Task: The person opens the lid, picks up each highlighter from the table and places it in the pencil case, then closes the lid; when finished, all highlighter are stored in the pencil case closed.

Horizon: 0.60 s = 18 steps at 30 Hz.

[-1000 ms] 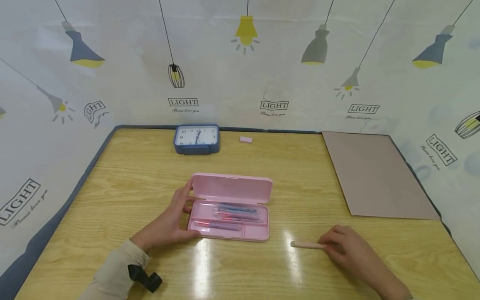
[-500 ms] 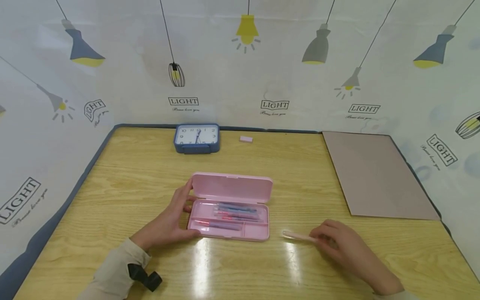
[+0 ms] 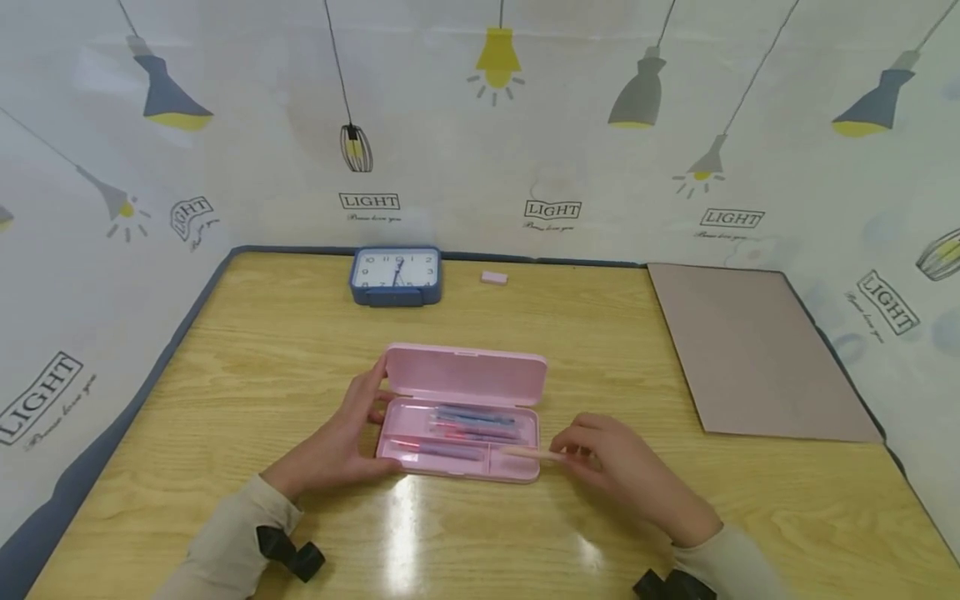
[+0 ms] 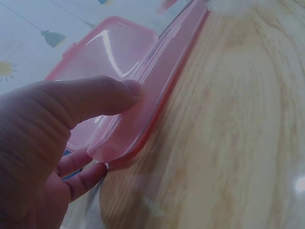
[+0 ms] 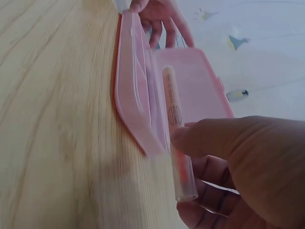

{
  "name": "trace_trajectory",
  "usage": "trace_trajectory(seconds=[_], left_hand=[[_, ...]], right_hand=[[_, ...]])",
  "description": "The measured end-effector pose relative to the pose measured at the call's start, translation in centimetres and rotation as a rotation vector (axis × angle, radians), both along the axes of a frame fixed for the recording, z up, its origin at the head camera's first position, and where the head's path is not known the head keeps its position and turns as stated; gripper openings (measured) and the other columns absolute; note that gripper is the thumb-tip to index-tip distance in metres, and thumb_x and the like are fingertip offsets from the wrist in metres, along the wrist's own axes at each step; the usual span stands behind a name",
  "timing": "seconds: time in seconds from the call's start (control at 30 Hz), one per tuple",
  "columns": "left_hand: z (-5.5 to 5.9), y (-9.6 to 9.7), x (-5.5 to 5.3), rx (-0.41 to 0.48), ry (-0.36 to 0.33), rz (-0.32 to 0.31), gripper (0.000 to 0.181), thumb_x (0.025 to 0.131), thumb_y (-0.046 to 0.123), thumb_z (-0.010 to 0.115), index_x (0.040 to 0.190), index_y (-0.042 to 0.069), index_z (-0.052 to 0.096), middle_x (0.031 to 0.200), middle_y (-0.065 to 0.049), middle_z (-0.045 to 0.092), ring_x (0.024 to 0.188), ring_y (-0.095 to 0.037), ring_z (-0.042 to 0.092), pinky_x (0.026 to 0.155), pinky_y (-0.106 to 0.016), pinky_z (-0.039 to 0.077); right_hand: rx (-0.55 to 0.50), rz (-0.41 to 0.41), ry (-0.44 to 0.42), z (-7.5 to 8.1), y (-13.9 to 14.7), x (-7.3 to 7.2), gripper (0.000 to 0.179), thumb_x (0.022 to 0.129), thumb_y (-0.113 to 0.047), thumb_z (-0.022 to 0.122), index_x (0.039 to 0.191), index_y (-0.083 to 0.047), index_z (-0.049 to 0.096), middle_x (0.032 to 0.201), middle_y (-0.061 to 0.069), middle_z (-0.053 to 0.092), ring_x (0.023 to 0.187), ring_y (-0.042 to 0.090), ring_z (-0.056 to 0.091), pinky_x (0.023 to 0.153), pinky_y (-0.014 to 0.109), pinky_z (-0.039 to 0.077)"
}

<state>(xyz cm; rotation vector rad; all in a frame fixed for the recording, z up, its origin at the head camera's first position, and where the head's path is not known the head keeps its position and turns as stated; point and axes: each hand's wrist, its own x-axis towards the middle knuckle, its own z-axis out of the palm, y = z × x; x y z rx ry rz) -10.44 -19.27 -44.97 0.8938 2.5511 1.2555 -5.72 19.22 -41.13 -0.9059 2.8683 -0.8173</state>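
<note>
A pink pencil case lies on the table with its lid raised. My left hand grips its left end, the thumb against the front wall and fingers round the side. Several blue and red pens lie in the long rear compartment, and another pen lies in the front left one. With thumb and fingers, my right hand pinches a slim, pale peach pen with printing on its barrel and a clear end. Its far end overlaps the small front right compartment in the head view.
A blue clock stands at the back edge, a small pink eraser to its right. A flat greyish-pink board covers the table's right rear corner. Lamp-printed white walls enclose the table.
My right hand has carried the pen leftward from the table at right to the case's right end. My left hand stays in place on the case.
</note>
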Motion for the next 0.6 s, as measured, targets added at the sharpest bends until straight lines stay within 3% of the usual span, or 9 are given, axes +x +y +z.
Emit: trace_trajectory(seconds=[0.3,0.43,0.6], left_hand=[[0.1,0.1,0.1,-0.004,-0.004,0.003,0.134,0.071,0.027,0.089,0.158,0.026,-0.013,0.158,-0.011,0.016,0.117,-0.021,0.056,0.096,-0.039,0.055],[0.1,0.1,0.1,0.003,-0.003,0.001,0.134,0.070,0.026,0.089,0.158,0.026,-0.012,0.158,-0.011,0.016,0.119,-0.022,0.055,0.096,-0.038,0.055],[0.0,0.1,0.0,0.007,-0.011,0.005,0.135,0.070,0.026,0.090,0.158,0.027,-0.012,0.157,-0.010,0.017,0.121,-0.022,0.054,0.096,-0.037,0.055]], right_hand=[[0.047,0.038,-0.021,0.1,-5.1,-1.5,0.011,0.088,-0.013,0.072,0.099,-0.012,0.072,0.090,-0.003,0.062,0.079,0.008,0.054,0.070,0.022,0.052],[0.047,0.066,0.010,0.1,-6.8,-1.9,0.011,0.088,-0.016,0.072,0.098,-0.011,0.072,0.086,-0.003,0.060,0.076,0.007,0.050,0.068,0.022,0.050],[0.056,0.092,0.029,-0.1,-8.5,-2.4,0.015,0.087,-0.016,0.072,0.100,-0.010,0.073,0.089,-0.001,0.064,0.079,0.011,0.055,0.074,0.026,0.053]])
